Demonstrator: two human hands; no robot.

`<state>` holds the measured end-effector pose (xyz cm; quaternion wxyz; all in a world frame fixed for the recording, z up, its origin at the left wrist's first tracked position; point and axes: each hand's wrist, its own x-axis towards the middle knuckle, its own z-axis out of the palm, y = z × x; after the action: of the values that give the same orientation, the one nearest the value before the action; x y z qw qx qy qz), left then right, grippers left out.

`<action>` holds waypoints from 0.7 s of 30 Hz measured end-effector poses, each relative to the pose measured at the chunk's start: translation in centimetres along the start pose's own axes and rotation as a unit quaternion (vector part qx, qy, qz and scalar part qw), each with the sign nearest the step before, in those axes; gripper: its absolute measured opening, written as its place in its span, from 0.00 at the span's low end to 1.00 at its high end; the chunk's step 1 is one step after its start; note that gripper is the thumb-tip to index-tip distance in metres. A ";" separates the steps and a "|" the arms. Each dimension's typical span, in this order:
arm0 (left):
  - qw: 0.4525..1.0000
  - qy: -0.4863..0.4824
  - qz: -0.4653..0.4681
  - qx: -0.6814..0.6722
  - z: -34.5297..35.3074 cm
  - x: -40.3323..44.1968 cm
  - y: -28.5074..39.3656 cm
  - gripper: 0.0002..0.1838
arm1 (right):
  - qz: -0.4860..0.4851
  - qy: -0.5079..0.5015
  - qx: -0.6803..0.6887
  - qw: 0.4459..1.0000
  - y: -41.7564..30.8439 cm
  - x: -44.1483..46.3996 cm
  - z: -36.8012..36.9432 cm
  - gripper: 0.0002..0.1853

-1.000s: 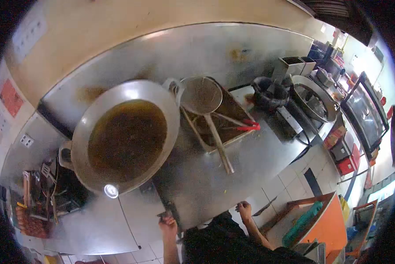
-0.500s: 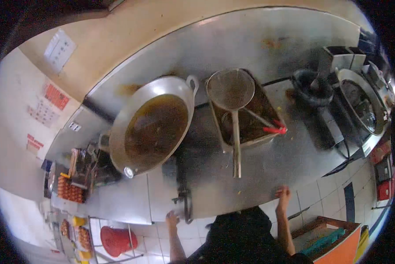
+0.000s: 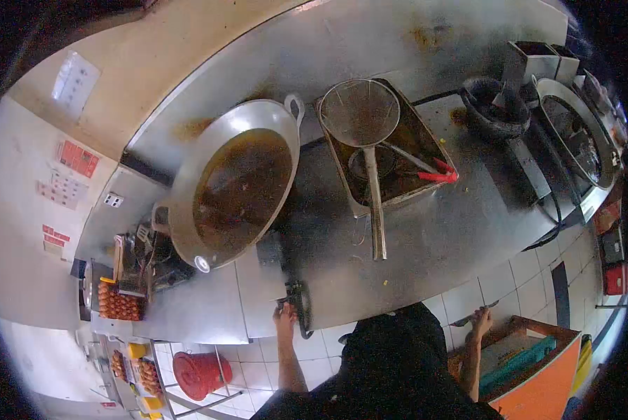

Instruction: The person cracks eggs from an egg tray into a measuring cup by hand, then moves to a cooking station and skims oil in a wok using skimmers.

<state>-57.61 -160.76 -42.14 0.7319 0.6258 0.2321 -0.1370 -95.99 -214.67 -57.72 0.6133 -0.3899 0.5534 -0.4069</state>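
Note:
My left hand [image 3: 284, 320] is at the counter's front edge, fingers closed at a small dark valve handle [image 3: 284, 302] beside a looped black hose [image 3: 303, 311]. My right hand [image 3: 480, 322] hangs above the floor to the right of my body. Its fingers are curled; a thin dark line shows on both sides of it, and I cannot tell whether it is held or lies behind. Ahead stands a large metal wok [image 3: 179, 199] with brown oil. Right of it, a round mesh strainer [image 3: 360, 112] rests across a rectangular pan [image 3: 406, 203], near red-handled tongs [image 3: 436, 173].
A dark bowl [image 3: 496, 112] and a second wide pan [image 3: 597, 183] stand on the right. Trays of eggs [image 3: 120, 302] are at the left. A red bucket [image 3: 200, 374] sits under the counter. An orange-sided box [image 3: 545, 378] is beside my right arm.
My left hand has moved forward onto the valve handle. The right hand has swung away to the right from the counter edge. The view has shifted slightly.

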 end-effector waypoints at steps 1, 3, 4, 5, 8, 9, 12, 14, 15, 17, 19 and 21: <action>0.986 0.093 0.051 0.128 1.6 -1.7 0.7 0.13 | 0.008 0.058 -0.065 0.996 1.4 -0.4 -0.7 0.16; 0.958 0.088 0.163 0.221 1.6 -1.3 0.0 0.12 | -0.068 0.022 -0.190 0.979 9.2 1.9 -5.1 0.21; 0.869 0.164 0.243 0.400 2.9 -2.6 0.8 0.11 | -0.109 0.012 -0.248 0.963 12.9 2.9 -7.2 0.23; 0.736 0.229 0.310 0.557 4.1 -3.1 1.3 0.10 | -0.055 -0.022 -0.253 0.966 13.0 1.9 -7.7 0.23; 0.781 0.227 0.222 0.538 2.4 -1.1 0.2 0.09 | 0.066 -0.089 -0.304 0.946 11.3 -2.0 -7.8 0.22; 0.789 0.200 0.253 0.522 1.7 -0.8 -0.4 0.09 | 0.064 -0.077 -0.332 0.938 11.1 -2.9 -8.0 0.22; 0.814 0.149 0.223 0.516 0.3 -0.1 -1.2 0.14 | 0.063 -0.031 -0.411 0.909 12.1 -4.1 -8.7 0.21; 0.889 0.135 0.218 0.379 1.5 -1.6 -0.5 0.17 | 0.063 0.002 -0.471 0.880 13.8 -3.4 -9.9 0.22; 0.942 0.114 0.194 0.250 1.4 -0.6 -1.4 0.20 | 0.063 0.018 -0.491 0.868 13.5 -3.1 -9.4 0.23; 0.974 0.098 0.169 0.113 0.5 1.6 -2.5 0.23 | 0.062 0.026 -0.463 0.884 13.1 -2.4 -8.3 0.23; 0.982 0.033 -0.072 -0.170 -1.3 3.1 -2.7 0.22 | 0.065 0.012 -0.352 0.934 8.3 -3.9 -4.2 0.21; 0.972 0.009 -0.101 -0.212 -1.5 3.0 -2.3 0.21 | -0.043 -0.023 -0.432 0.900 4.2 -4.8 -1.3 0.22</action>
<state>-56.42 -159.47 -45.75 0.8279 0.4313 0.3245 -0.1526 -97.24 -208.74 -59.97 0.3791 -0.6491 0.6435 -0.1443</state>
